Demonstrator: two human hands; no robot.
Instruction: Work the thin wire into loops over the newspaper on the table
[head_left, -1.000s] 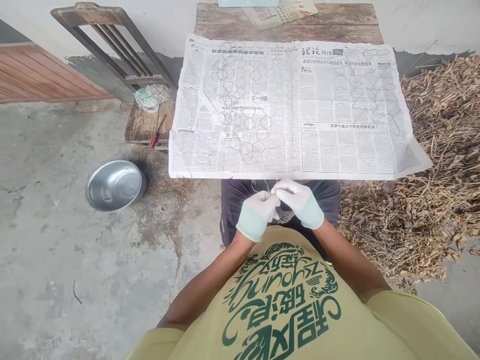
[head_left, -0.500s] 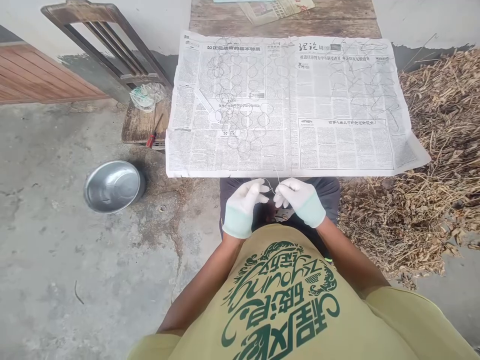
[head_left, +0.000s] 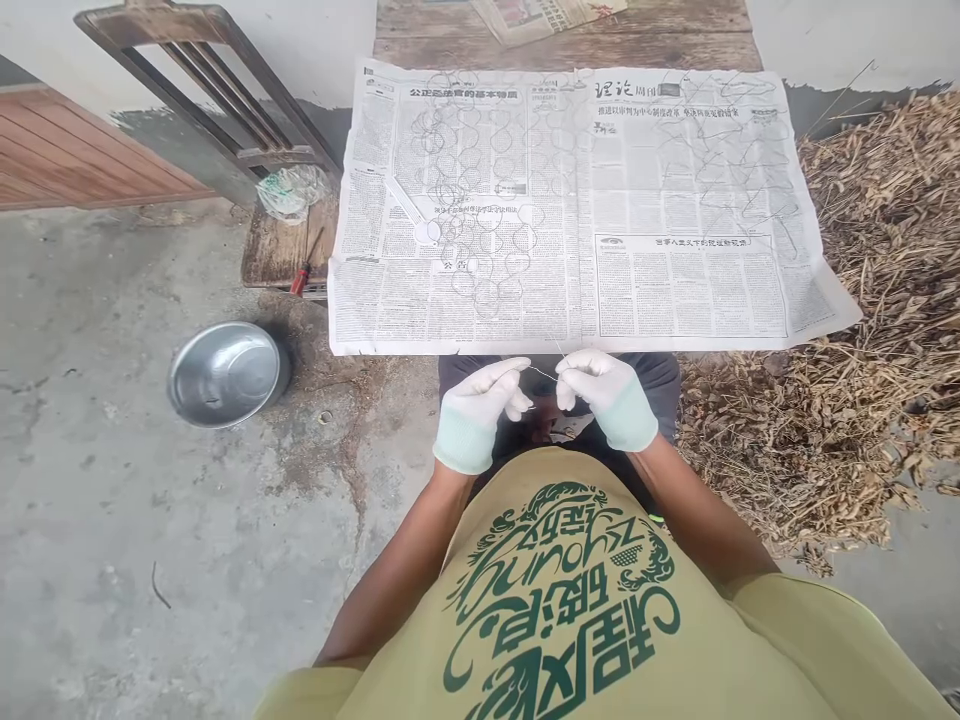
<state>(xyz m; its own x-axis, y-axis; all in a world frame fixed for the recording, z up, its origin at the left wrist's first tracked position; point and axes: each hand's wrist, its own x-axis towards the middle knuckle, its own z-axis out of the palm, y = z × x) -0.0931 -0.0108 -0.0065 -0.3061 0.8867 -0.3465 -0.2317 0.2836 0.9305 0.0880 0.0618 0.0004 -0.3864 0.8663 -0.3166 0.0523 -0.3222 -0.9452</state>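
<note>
A thin pale wire (head_left: pixel 545 375) runs between my two gloved hands, below the near edge of the newspaper (head_left: pixel 675 300). My left hand (head_left: pixel 491 388), in a white glove with a mint cuff, pinches its left part. My right hand (head_left: pixel 598 382), gloved the same way, is closed on the other part, and a fine end sticks up above its fingers. Many thin wire rings (head_left: pixel 487 240) lie on the left half of the newspaper, beside a white tool with a round end (head_left: pixel 428 233). Bent wire pieces (head_left: pixel 757 200) lie on the right half.
A wooden chair (head_left: pixel 281 245) at the left holds a plastic bag (head_left: pixel 291 194) and a red-handled screwdriver (head_left: pixel 300 280). A metal basin (head_left: pixel 229 375) stands on the concrete floor. Dry plant stalks (head_left: pixel 885 400) are heaped at the right. The newspaper lies on a wooden table (head_left: pixel 675 40).
My hands have moved slightly apart, the left one to the left and the right one to the right. The wire between them looks straighter.
</note>
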